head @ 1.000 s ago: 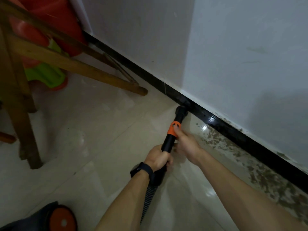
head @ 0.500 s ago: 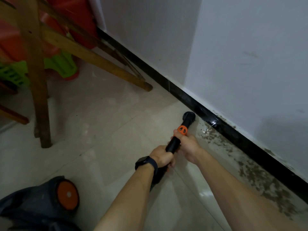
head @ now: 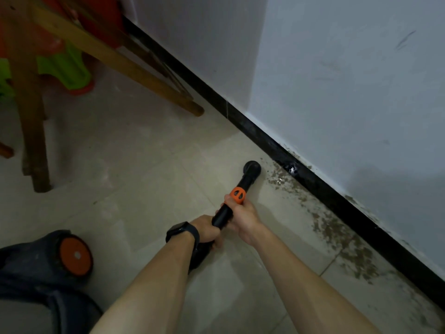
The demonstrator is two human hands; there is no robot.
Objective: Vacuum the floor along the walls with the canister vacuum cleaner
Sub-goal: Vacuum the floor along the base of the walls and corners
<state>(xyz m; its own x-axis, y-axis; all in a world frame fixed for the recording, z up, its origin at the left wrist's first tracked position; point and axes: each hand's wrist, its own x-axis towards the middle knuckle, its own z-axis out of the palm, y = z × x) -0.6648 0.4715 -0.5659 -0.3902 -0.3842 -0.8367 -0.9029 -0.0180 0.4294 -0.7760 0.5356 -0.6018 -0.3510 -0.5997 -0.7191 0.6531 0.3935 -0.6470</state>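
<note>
Black plastic vacuum wand [head: 222, 216] with an orange ring collar [head: 237, 194] marked by dark slots; round black nozzle [head: 251, 168]. Near left: dark grey vacuum canister [head: 29, 268], its orange wheel disc [head: 75, 255] pale at the centre. Black wristband [head: 183, 233]. Pale beige glossy floor tiles [head: 144, 165] with thin grey joints; brown speckled stains [head: 337, 237] at right, beside the glossy black skirting board [head: 325, 198]. Pale blue-white wall [head: 349, 80], faintly scuffed. Far left: brown wooden legs [head: 33, 116]; green and red plastic stool [head: 65, 66].
</note>
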